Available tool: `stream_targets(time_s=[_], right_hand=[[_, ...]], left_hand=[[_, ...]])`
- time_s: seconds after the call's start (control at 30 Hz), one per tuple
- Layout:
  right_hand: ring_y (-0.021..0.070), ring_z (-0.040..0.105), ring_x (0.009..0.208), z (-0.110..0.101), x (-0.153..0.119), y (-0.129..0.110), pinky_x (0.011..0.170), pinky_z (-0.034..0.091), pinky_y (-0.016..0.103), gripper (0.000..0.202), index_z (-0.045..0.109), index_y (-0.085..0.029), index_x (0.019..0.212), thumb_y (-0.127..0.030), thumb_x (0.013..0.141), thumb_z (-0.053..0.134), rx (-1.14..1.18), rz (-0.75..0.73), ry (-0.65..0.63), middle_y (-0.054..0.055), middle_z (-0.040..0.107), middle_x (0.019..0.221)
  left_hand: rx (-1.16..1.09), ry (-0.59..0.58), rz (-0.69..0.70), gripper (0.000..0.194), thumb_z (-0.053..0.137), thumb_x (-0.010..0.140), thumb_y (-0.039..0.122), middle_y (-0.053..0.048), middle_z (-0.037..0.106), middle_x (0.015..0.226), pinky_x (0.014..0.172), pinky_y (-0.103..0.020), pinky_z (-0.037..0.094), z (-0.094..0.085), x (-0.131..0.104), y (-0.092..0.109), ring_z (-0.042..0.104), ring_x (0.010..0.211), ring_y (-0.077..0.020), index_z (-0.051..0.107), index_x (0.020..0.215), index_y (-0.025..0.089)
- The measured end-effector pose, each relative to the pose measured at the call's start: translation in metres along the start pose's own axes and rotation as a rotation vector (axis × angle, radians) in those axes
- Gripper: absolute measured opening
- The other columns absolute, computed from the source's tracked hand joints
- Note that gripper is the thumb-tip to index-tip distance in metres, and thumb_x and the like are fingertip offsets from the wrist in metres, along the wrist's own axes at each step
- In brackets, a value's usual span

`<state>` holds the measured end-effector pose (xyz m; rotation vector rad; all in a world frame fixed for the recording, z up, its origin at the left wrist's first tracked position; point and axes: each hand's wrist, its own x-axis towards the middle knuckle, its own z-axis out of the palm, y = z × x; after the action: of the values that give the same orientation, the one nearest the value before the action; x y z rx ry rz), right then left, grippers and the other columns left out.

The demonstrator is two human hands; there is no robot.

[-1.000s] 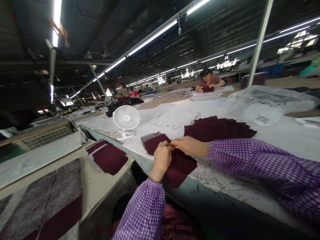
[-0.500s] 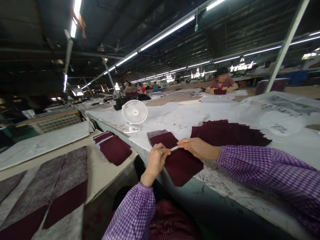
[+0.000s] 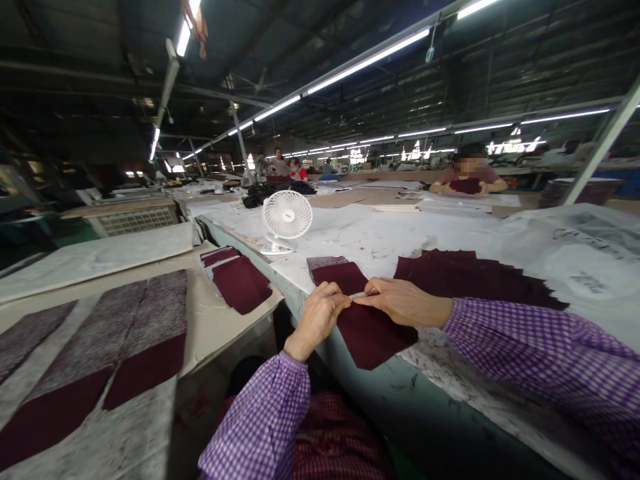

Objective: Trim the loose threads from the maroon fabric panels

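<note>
A maroon fabric piece point(image 3: 375, 339) lies at the table's near edge, its lower end hanging slightly over. Across it runs a narrow white strip point(image 3: 358, 295), pinched between my two hands. My left hand point(image 3: 323, 311) has its fingers closed on the strip's left end. From the other side, my right hand point(image 3: 397, 300) grips the strip between thumb and fingers, close to the left fingertips. Beyond my right hand a fanned stack of maroon fabric pieces point(image 3: 470, 275) is spread on the white table point(image 3: 345, 230).
A white fan point(image 3: 287, 215) stands behind my hands. On the lower table at left lie a small maroon fabric stack point(image 3: 241, 283) and speckled panels point(image 3: 160, 300). Clear plastic sheeting point(image 3: 590, 240) covers the right side. A co-worker point(image 3: 469, 177) handles maroon cloth across the table.
My right hand's fingertips have come nearer to my left along the strip, so less of it shows between them. The view has turned a little left.
</note>
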<state>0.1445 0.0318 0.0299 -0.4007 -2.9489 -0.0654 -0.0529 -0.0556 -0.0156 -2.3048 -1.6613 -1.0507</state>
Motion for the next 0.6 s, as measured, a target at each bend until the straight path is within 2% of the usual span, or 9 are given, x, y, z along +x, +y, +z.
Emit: stream_targets(time_s=[0.1, 0.17, 0.27, 0.33, 0.4, 0.5, 0.6], right_hand=[[0.0197, 0.053, 0.099, 0.006, 0.001, 0.007, 0.090, 0.044, 0.036, 0.042, 0.058, -0.029, 0.123, -0.014, 0.088, 0.040, 0.047, -0.031, 0.019, 0.009, 0.056, 0.107], [0.0207, 0.050, 0.109, 0.010, 0.001, 0.014, 0.096, 0.040, 0.038, 0.037, 0.057, -0.028, 0.123, -0.021, 0.090, 0.043, 0.161, -0.023, 0.081, 0.009, 0.053, 0.118], [0.0231, 0.046, 0.118, 0.013, 0.002, 0.024, 0.100, 0.037, 0.041, 0.043, 0.051, -0.022, 0.129, -0.034, 0.088, 0.048, 0.380, 0.126, 0.152, 0.010, 0.048, 0.130], [0.0222, 0.052, 0.109, 0.012, 0.003, 0.027, 0.093, 0.042, 0.039, 0.051, 0.045, -0.018, 0.132, -0.038, 0.085, 0.051, 0.523, 0.234, 0.127, 0.012, 0.055, 0.122], [0.0196, 0.059, 0.096, 0.011, 0.004, 0.030, 0.086, 0.045, 0.036, 0.054, 0.044, -0.016, 0.132, -0.036, 0.083, 0.053, 0.632, 0.267, 0.076, 0.010, 0.062, 0.109], [0.0171, 0.061, 0.084, 0.010, 0.003, 0.036, 0.079, 0.046, 0.033, 0.049, 0.047, -0.013, 0.128, -0.028, 0.082, 0.052, 0.690, 0.291, 0.080, 0.007, 0.066, 0.096], [0.0195, 0.061, 0.087, 0.009, 0.001, 0.042, 0.081, 0.045, 0.035, 0.042, 0.053, -0.013, 0.121, -0.018, 0.079, 0.054, 0.466, 0.404, 0.145, 0.008, 0.066, 0.096]], left_hand=[[0.021, 0.001, -0.008, 0.030, 0.042, 0.093, 0.029, -0.004, 0.057, 0.080, 0.071, -0.028, 0.041, 0.000, -0.001, 0.002, 0.049, 0.079, -0.0156, 0.068, 0.084, 0.020], [0.024, 0.036, -0.011, 0.030, 0.040, 0.093, 0.028, -0.004, 0.057, 0.079, 0.071, -0.028, 0.041, 0.001, -0.004, 0.003, 0.049, 0.079, -0.0155, 0.068, 0.085, 0.019], [0.007, 0.119, -0.025, 0.029, 0.040, 0.093, 0.027, -0.004, 0.056, 0.078, 0.070, -0.026, 0.042, 0.004, -0.010, 0.003, 0.049, 0.078, -0.0149, 0.067, 0.087, 0.019], [0.009, 0.140, -0.035, 0.027, 0.041, 0.093, 0.026, -0.003, 0.056, 0.077, 0.070, -0.026, 0.042, 0.006, -0.012, 0.004, 0.049, 0.078, -0.0148, 0.067, 0.087, 0.020], [0.028, 0.126, -0.047, 0.026, 0.042, 0.092, 0.025, -0.003, 0.056, 0.078, 0.071, -0.026, 0.042, 0.007, -0.010, 0.005, 0.049, 0.078, -0.0149, 0.067, 0.086, 0.020], [0.068, 0.076, -0.088, 0.024, 0.043, 0.091, 0.023, -0.003, 0.057, 0.079, 0.073, -0.028, 0.041, 0.011, 0.002, 0.012, 0.049, 0.079, -0.0157, 0.067, 0.086, 0.020], [0.134, -0.010, -0.132, 0.020, 0.047, 0.089, 0.022, -0.003, 0.058, 0.084, 0.076, -0.030, 0.040, 0.018, 0.018, 0.022, 0.050, 0.083, -0.0176, 0.067, 0.087, 0.021]])
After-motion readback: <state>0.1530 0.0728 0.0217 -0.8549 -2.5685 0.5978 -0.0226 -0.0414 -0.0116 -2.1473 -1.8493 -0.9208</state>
